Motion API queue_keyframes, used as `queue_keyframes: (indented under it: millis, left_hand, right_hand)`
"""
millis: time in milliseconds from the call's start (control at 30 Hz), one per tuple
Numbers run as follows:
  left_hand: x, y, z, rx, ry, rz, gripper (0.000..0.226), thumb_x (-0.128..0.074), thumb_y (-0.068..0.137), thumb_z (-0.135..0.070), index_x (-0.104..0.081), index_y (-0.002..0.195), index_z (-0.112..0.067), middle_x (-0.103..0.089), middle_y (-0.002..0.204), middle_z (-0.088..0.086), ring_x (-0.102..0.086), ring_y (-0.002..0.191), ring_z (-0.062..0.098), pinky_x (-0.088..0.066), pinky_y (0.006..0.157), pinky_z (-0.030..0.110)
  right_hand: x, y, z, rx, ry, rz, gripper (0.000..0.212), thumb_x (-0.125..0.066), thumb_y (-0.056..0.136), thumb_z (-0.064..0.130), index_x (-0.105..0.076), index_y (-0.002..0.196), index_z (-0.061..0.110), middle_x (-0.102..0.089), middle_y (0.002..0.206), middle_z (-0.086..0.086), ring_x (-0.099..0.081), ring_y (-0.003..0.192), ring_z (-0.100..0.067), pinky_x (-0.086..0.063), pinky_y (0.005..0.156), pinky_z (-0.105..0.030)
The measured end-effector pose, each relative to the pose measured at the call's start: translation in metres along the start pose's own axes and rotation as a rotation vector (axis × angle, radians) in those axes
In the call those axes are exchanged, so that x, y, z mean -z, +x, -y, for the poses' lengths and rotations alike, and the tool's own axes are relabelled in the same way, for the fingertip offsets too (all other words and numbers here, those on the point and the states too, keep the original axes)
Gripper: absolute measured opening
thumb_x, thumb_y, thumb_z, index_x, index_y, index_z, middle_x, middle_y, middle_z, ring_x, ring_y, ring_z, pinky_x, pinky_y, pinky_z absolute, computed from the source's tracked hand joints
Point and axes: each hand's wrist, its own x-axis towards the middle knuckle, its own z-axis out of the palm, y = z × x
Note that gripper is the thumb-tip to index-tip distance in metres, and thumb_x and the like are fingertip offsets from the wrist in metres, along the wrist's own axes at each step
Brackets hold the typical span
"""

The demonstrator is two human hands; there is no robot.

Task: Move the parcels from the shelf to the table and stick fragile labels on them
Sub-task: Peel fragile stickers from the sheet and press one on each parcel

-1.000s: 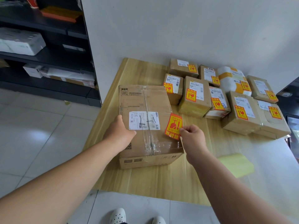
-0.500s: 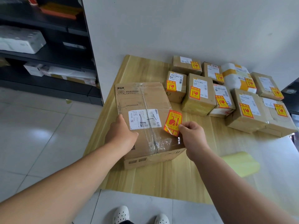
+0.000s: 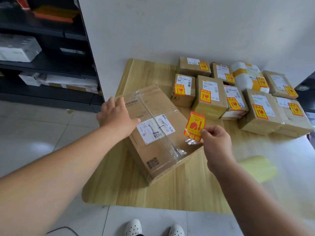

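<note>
From my seat, starting at nine o'clock of the view, the dark shelf point(image 3: 51, 68) holds at least a white parcel point(image 3: 18, 48) and some flatter packets below it, so I judge there is more carrying to do. Toward the centre, my left hand point(image 3: 117, 116) lies flat with fingers spread on the far left corner of the big box point(image 3: 158, 132), which sits skewed on the wooden table point(image 3: 187, 193). This box bears only its white shipping slip, no warning sticker yet. Just at its three o'clock edge, the fragile label point(image 3: 194, 126) stands raised, pinched at its lower corner between thumb and finger of my right hand point(image 3: 216, 142); whether its bottom edge touches the cardboard I cannot tell. Off at one to two o'clock, the labelled parcels point(image 3: 209, 96) are packed side by side against the wall, nine as I count them, each with its sticker. A yellow backing sheet point(image 3: 257, 167) lies at four o'clock. I reckon the job well advanced.
</note>
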Motion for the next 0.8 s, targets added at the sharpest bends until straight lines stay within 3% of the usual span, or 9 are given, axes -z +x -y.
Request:
queue_keyframes:
  millis: [200, 367, 467, 567, 800]
  left_hand:
    - [0.0, 0.059, -0.006, -0.097, 0.185, 0.157, 0.105, -0.061, 0.073, -0.07, -0.011, 0.15, -0.018, -0.012, 0.158, 0.009, -0.012, 0.145, 0.029, -0.02, 0.113, 0.049]
    - [-0.001, 0.09, 0.002, -0.034, 0.161, 0.322, 0.113, -0.06, 0.062, -0.08, -0.021, 0.148, -0.017, -0.029, 0.152, 0.009, -0.03, 0.139, 0.031, -0.027, 0.11, 0.047]
    - [0.006, 0.089, 0.006, -0.029, 0.205, 0.326, 0.108, -0.057, 0.059, -0.084, -0.034, 0.141, -0.017, -0.044, 0.141, 0.011, -0.045, 0.126, 0.033, -0.038, 0.101, 0.044]
    - [0.006, 0.072, 0.014, 0.023, 0.244, 0.309, 0.11, -0.053, 0.058, -0.088, -0.037, 0.137, -0.014, -0.052, 0.13, 0.01, -0.053, 0.115, 0.032, -0.046, 0.082, 0.037]
    - [-0.004, 0.019, 0.034, 0.195, 0.225, 0.316, 0.121, -0.041, 0.062, -0.092, -0.017, 0.147, -0.01, -0.052, 0.134, 0.012, -0.057, 0.111, 0.033, -0.046, 0.072, 0.035]
  right_hand:
    - [-0.005, -0.011, -0.021, -0.089, 0.04, -0.025, 0.014, -0.057, 0.094, 0.011, -0.059, 0.08, 0.012, -0.054, 0.068, -0.003, -0.041, 0.056, -0.013, -0.036, 0.051, -0.027]
    - [-0.017, -0.003, -0.012, -0.08, 0.017, -0.037, 0.01, -0.057, 0.095, 0.013, -0.061, 0.087, 0.011, -0.057, 0.069, 0.001, -0.045, 0.057, -0.011, -0.038, 0.049, -0.024]
    - [-0.023, 0.014, -0.002, -0.051, -0.05, -0.034, 0.008, -0.056, 0.096, 0.017, -0.061, 0.091, 0.013, -0.06, 0.075, 0.0, -0.047, 0.057, -0.009, -0.038, 0.043, -0.019]
    - [-0.032, 0.034, 0.009, -0.019, -0.057, -0.027, 0.009, -0.057, 0.094, 0.016, -0.061, 0.086, 0.016, -0.061, 0.076, -0.001, -0.05, 0.059, -0.011, -0.04, 0.048, -0.023]
    - [-0.04, 0.035, 0.021, 0.042, -0.114, 0.103, 0.016, -0.06, 0.093, 0.016, -0.06, 0.078, 0.021, -0.065, 0.075, 0.0, -0.057, 0.066, -0.016, -0.052, 0.065, -0.035]
